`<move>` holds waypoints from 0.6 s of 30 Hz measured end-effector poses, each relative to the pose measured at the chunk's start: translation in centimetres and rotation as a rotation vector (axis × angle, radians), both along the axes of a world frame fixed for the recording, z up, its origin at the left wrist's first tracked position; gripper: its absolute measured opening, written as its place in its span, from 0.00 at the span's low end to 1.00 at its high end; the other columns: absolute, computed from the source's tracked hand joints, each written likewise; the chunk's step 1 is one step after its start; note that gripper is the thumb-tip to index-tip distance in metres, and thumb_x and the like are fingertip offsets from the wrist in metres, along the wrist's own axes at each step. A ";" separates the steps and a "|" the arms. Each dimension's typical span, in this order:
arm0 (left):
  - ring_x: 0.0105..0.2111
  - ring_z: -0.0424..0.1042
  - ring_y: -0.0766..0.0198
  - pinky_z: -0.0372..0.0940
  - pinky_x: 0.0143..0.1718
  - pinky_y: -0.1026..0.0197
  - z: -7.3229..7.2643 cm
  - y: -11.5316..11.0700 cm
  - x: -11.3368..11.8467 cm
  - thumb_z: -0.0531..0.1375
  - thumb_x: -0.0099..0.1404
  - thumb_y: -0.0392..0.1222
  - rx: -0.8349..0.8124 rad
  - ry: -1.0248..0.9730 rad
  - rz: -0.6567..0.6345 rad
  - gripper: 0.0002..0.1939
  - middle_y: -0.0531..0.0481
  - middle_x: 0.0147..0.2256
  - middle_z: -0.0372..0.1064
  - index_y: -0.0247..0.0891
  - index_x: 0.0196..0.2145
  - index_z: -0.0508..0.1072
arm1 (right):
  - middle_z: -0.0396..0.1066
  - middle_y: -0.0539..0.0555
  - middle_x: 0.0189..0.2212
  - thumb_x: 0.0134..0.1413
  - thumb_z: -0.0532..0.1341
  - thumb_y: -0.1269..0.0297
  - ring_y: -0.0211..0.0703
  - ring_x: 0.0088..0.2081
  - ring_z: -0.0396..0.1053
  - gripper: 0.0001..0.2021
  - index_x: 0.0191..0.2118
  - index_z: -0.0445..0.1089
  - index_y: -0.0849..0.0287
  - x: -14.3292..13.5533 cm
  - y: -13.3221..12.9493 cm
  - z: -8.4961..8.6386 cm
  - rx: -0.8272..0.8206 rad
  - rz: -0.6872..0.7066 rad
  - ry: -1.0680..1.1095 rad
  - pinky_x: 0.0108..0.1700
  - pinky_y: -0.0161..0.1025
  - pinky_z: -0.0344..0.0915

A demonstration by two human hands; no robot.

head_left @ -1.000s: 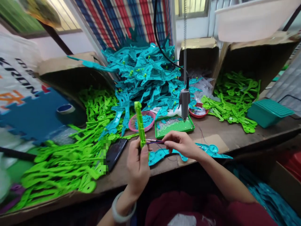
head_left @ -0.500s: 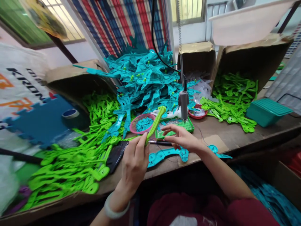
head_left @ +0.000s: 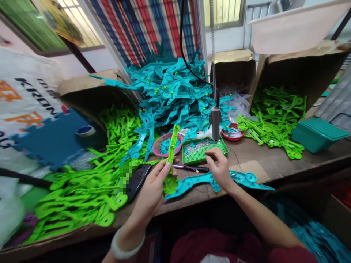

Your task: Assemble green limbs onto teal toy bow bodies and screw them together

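Observation:
My left hand (head_left: pixel 155 184) grips a long lime-green plastic part (head_left: pixel 172 148) near its round lower end. The part stands nearly upright, its ribbed hollow side showing. My right hand (head_left: pixel 221 171) is closed, thumb and index fingertips close together at the front edge of a green perforated tray (head_left: pixel 192 159) of small metal pieces; anything between them is too small to make out. Below my hands a long turquoise plastic part (head_left: pixel 192 180) lies on the table, partly covered by my right hand. A dark pen-like tool (head_left: pixel 202 170) lies between the hands.
A grey power screwdriver (head_left: pixel 215 120) hangs over the tray. Behind are a pink basket (head_left: pixel 156 150), a red basket (head_left: pixel 233 138) and a turquoise pile (head_left: pixel 175 87). Green parts (head_left: pixel 79 197) heap at left, with a black phone (head_left: pixel 138 182) beside them. A teal box (head_left: pixel 315 137) stands right.
My left hand has turned the green part so its hollow side and round end show. My right hand has moved right, away from the green part, and its fingers have curled in.

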State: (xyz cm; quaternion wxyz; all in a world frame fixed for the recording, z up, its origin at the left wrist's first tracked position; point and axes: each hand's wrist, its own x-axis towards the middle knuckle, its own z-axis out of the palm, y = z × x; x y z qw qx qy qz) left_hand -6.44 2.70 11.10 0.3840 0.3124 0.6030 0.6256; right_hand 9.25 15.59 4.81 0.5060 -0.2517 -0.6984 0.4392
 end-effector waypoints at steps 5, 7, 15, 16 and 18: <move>0.22 0.61 0.70 0.56 0.21 0.68 -0.2 0.6 0.4 0.70 0.55 0.63 0.001 0.041 -0.010 0.30 0.56 0.26 0.66 0.36 0.46 0.76 | 0.74 0.59 0.42 0.65 0.61 0.63 0.47 0.42 0.72 0.17 0.57 0.68 0.56 1.4 -1.9 2.0 0.623 0.018 -0.102 0.44 0.43 0.71; 0.23 0.62 0.69 0.58 0.22 0.67 -0.3 0.6 0.6 0.68 0.58 0.60 0.015 0.073 -0.041 0.27 0.55 0.27 0.67 0.37 0.47 0.76 | 0.73 0.57 0.36 0.69 0.54 0.68 0.44 0.38 0.71 0.12 0.53 0.71 0.57 1.7 -1.7 3.0 0.723 0.065 -0.163 0.41 0.40 0.70; 0.29 0.72 0.60 0.68 0.32 0.60 -0.4 -0.3 1.9 0.59 0.65 0.49 -0.085 0.247 -0.327 0.18 0.51 0.29 0.74 0.38 0.50 0.72 | 0.69 0.55 0.33 0.69 0.55 0.69 0.40 0.35 0.68 0.11 0.39 0.75 0.59 3.0 0.8 6.7 0.669 0.228 -0.374 0.36 0.35 0.64; 0.28 0.73 0.60 0.69 0.31 0.59 -0.4 -0.3 2.3 0.58 0.65 0.47 -0.103 0.241 -0.379 0.18 0.50 0.31 0.75 0.38 0.50 0.72 | 0.69 0.54 0.33 0.68 0.56 0.70 0.39 0.34 0.68 0.10 0.38 0.74 0.59 2.8 1.0 6.9 0.642 0.253 -0.371 0.36 0.35 0.63; 0.26 0.72 0.61 0.69 0.29 0.58 -0.6 -0.2 3.0 0.57 0.63 0.45 -0.116 0.217 -0.447 0.20 0.47 0.35 0.77 0.38 0.52 0.71 | 0.67 0.51 0.31 0.64 0.58 0.72 0.38 0.33 0.66 0.08 0.34 0.72 0.59 2.3 1.1 7.0 0.589 0.274 -0.378 0.34 0.34 0.61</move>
